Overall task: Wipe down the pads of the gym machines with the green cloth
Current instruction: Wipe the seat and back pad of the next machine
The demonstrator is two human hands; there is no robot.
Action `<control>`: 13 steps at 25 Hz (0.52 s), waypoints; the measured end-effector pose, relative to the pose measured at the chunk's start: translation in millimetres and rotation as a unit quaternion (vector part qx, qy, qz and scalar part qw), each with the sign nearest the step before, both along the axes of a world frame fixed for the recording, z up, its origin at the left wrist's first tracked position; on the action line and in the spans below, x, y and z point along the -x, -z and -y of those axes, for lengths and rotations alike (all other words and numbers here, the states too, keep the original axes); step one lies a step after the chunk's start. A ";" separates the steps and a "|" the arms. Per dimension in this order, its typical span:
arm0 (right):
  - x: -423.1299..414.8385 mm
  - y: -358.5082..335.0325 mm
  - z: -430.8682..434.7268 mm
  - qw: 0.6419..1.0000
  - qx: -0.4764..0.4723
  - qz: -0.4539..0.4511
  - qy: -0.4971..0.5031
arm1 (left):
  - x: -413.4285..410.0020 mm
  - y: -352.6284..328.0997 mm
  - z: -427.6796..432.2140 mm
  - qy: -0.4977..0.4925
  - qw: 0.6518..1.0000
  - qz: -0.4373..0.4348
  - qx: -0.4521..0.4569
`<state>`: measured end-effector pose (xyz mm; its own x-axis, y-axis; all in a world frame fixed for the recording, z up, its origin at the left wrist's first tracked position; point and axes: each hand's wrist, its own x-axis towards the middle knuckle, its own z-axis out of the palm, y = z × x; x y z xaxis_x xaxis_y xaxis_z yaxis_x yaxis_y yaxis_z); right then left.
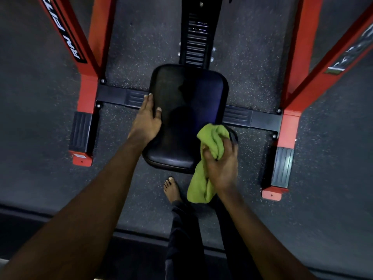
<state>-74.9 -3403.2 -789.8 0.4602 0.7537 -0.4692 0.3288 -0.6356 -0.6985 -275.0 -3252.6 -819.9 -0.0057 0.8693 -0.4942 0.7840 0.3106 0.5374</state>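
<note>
The right hand [220,164] gripped the green cloth [213,139], its fingers curled round a bunched middle section. One wad stood out above the fingers and a longer tail hung below the wrist. The cloth was at the near right corner of the seat pad [187,110], and the upper wad lay over or against that corner; contact could not be confirmed.

From this grip the unwiped surface lay forward and to the left. The pad's long axis ran straight away from the person, with the narrow end nearest. A stroke along that axis was judged the natural next move. The right hand was the nearer to the work and the only one holding the cloth.

The left hand [147,122] rested on the pad's left edge. Its fingers lay straight along the side and its thumb on the top face, holding nothing. It was judged to be steadying the pad.

The pad was black, smooth and glossy, with rounded corners. It showed dim reflections. No dirt or wet streaks could be made out in the low light.

The red frame [290,122] stood on both sides of the pad, on a speckled floor [141,47].
</note>
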 end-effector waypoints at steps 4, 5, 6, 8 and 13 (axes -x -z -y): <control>32.6 -18.8 49.6 0.982 -0.049 0.084 -0.164 | 30.4 -10.4 28.1 0.034 0.998 0.048 0.005; 37.3 -18.0 51.2 0.973 -0.041 0.111 -0.199 | 34.6 -12.2 32.6 0.023 0.998 0.059 0.010; 42.2 -19.1 50.6 0.965 -0.031 0.125 -0.227 | 37.8 -12.4 35.0 0.004 0.997 0.072 0.021; 52.8 -24.8 44.2 0.949 -0.023 0.149 -0.276 | 43.2 -9.9 32.7 -0.046 0.991 0.112 0.052; 70.0 -30.9 31.8 0.912 -0.028 0.164 -0.376 | 57.5 -12.1 17.5 -0.074 0.971 0.211 0.088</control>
